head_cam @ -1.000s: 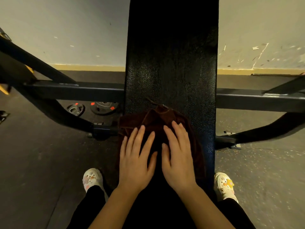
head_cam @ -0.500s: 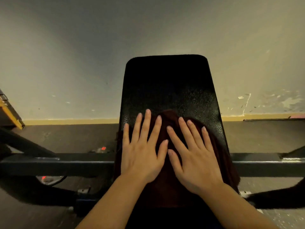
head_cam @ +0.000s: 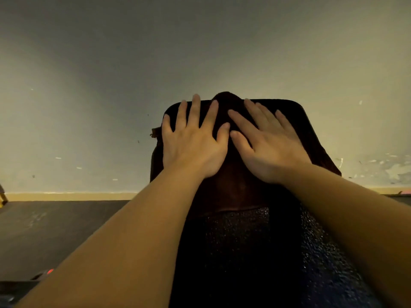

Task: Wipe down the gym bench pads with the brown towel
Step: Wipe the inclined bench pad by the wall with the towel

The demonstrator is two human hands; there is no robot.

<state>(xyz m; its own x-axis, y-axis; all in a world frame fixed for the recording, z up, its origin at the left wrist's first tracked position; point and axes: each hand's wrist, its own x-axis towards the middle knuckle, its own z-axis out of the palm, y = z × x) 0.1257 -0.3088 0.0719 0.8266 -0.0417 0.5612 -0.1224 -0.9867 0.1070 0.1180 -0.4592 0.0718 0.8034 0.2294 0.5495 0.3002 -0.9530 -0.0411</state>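
Pale scuffed wall (head_cam: pixel 89 85) behind black bench pad (head_cam: pixel 255 252). Brown towel (head_cam: pixel 231 178) spread at pad's far end. Left hand (head_cam: pixel 192 147) and right hand (head_cam: pixel 270 150) press it side by side, fingers straight and spread, gripping nothing.

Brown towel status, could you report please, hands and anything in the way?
Left hand and right hand flat on brown towel, fingers straight. Towel at far end of bench pad. Nothing in the way.
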